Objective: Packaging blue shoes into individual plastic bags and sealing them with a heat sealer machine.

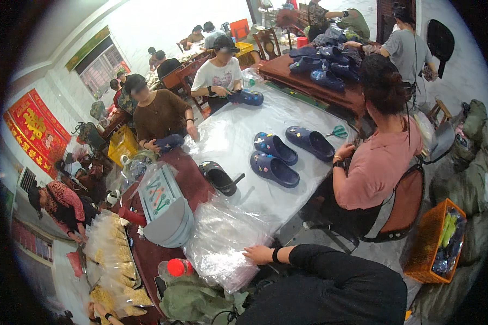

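My right hand [259, 254] lies with fingers stretched out on the edge of a pile of clear plastic bags [222, 238]. A black sleeve and a dark wristband show on that arm. My left hand is out of sight. Beyond the bags sits a dark clog [218, 180] with its strap turned out to the side. Farther right on the white-covered table [244, 208] are three navy clogs with colourful charms: a front one [276, 170], one behind it [279, 147] and one on the right [312, 142].
Left of the bags are a grey plastic case [168, 208] and a red-lidded jar [180, 267]. Green-handled scissors [337, 131] lie near a co-worker in pink [377, 162]. Two co-workers across the table hold clogs. An orange crate [436, 241] stands at right; more clogs are heaped on a far table.
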The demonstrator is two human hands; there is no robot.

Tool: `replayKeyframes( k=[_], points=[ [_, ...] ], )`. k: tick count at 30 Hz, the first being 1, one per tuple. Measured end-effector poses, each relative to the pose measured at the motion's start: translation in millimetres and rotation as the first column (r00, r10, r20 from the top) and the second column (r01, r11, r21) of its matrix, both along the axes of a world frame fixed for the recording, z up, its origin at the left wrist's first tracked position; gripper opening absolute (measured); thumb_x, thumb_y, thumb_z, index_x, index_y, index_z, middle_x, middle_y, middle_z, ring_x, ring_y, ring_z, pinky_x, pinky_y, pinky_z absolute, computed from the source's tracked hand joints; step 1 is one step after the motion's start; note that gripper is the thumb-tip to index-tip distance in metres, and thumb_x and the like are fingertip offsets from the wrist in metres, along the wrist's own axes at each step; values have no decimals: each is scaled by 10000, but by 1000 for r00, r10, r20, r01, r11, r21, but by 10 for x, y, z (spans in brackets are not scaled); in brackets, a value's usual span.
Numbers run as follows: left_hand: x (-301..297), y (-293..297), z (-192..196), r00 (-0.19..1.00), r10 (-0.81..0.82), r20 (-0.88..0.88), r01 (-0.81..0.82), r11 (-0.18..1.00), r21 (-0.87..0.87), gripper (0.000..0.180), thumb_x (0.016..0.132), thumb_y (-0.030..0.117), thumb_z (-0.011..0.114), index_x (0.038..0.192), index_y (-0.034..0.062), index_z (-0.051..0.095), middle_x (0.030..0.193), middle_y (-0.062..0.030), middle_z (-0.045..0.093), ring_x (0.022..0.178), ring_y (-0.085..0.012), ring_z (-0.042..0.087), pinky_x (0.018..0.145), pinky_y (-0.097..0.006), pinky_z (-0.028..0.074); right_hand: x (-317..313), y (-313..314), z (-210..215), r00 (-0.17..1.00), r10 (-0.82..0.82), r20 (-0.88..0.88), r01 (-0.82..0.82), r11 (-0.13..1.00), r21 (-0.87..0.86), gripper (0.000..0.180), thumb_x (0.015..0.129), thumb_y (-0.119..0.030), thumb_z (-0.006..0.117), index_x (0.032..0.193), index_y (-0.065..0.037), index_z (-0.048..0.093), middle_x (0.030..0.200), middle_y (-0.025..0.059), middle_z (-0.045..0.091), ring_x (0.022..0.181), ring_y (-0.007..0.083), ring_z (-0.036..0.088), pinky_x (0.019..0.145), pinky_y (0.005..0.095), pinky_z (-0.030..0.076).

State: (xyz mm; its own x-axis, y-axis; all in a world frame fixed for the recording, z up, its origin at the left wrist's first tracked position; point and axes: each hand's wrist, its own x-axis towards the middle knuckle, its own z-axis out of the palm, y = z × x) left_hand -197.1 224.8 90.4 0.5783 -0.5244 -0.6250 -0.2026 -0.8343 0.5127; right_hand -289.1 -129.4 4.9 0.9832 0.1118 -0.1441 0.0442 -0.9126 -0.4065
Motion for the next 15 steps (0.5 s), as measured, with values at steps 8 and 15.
replayKeyframes(
  k=[8, 15],
  points=[
    [141, -8, -18, 986, -4, -166, 10, 999, 37, 263, 814, 164, 531, 1040, 28, 540, 1005, -125, 573, 904, -259, 559, 782, -393, 456, -49, -48, -20, 998, 64, -8, -64, 998, -1, 595, 783, -221, 556, 1313, -46, 347, 1348, 190, 357, 1195, 320, 415, 921, 409, 392],
    [-114, 583, -5, 935, 89, -343, -49, 991, 122, 241, 816, 144, 514, 1003, -1, 560, 959, -133, 601, 866, -262, 583, 765, -390, 468, -176, -154, 18, 993, 103, -63, -106, 993, -50, 642, 793, -298, 591, 1323, -53, 325, 1341, 163, 368, 1221, 304, 388, 921, 440, 381]
  ],
)
